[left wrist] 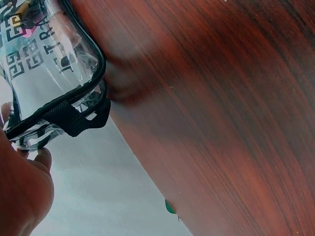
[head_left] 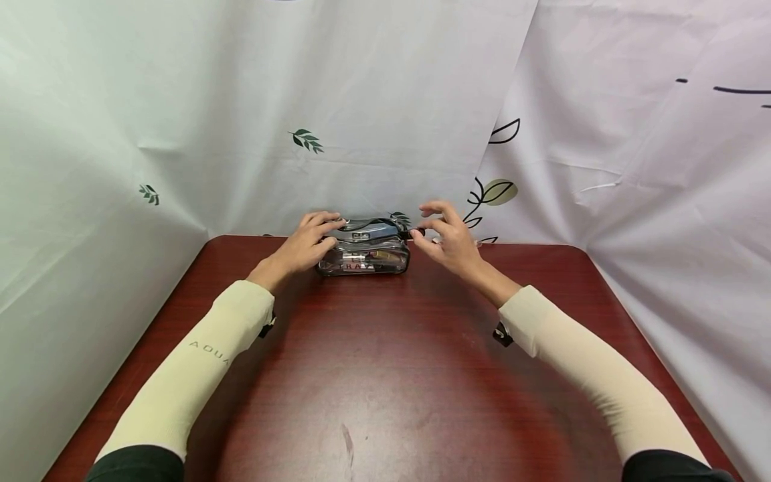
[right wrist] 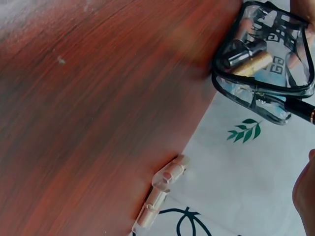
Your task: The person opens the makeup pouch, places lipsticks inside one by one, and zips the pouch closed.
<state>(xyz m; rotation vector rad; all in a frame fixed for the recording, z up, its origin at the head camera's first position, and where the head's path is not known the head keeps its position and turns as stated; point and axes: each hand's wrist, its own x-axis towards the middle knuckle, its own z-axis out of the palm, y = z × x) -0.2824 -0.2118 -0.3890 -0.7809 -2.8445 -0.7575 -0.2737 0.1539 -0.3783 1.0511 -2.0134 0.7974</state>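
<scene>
Across the surface of the red-brown table (head_left: pixel 361 348) stretch two sleeved arms (head_left: pixel 187 368), converging on a clear pouch (head_left: pixel 364 249) near the middle of the far edge. The left hand (head_left: pixel 306 242) clasps its left end, thumb in front; the right hand (head_left: pixel 448 241), outer fingers raised, pinches a black tube (right wrist: pixel 298 108).

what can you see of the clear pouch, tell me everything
The clear pouch looks like see-through plastic with black edging, dark printed lettering and a black fabric tab at one end. Inside show a gold-coloured tube and a dark tube. It sits near the far edge of the table, its top apparently open. The left hand grips the top at one end; at the other, the right hand pinches a slim black item.
</scene>
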